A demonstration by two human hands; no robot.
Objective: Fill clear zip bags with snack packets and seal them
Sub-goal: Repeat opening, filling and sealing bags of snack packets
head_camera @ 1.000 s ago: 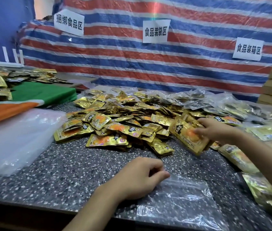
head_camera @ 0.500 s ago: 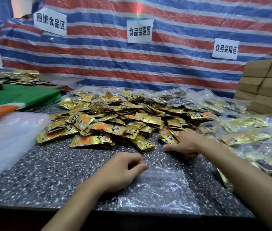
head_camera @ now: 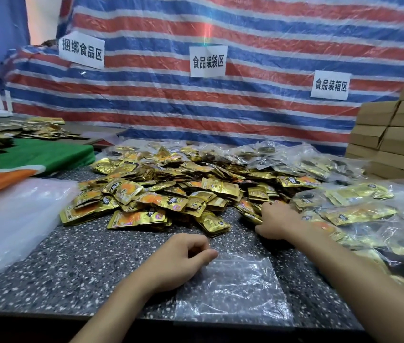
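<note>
A large heap of gold snack packets (head_camera: 166,191) covers the middle of the speckled table (head_camera: 77,263). An empty clear zip bag (head_camera: 235,290) lies flat near the front edge. My left hand (head_camera: 181,261) rests at the bag's top left corner, fingers curled, thumb and fingers pinching its edge. Palm down, my right hand (head_camera: 279,220) reaches onto the right edge of the heap, with its fingers lying fairly straight over several packets. I see no packet lifted off the table.
A stack of empty clear bags (head_camera: 10,219) lies at the left, beside green and orange cloth (head_camera: 45,157). Filled clear bags (head_camera: 359,214) pile up at the right, under my right forearm. Cardboard boxes (head_camera: 394,134) stand at the back right. A striped tarp (head_camera: 245,102) closes the back.
One second ago my right hand held a gold packet up above the table. It has since come down onto the heap's right edge. My left hand stayed at the bag's corner.
</note>
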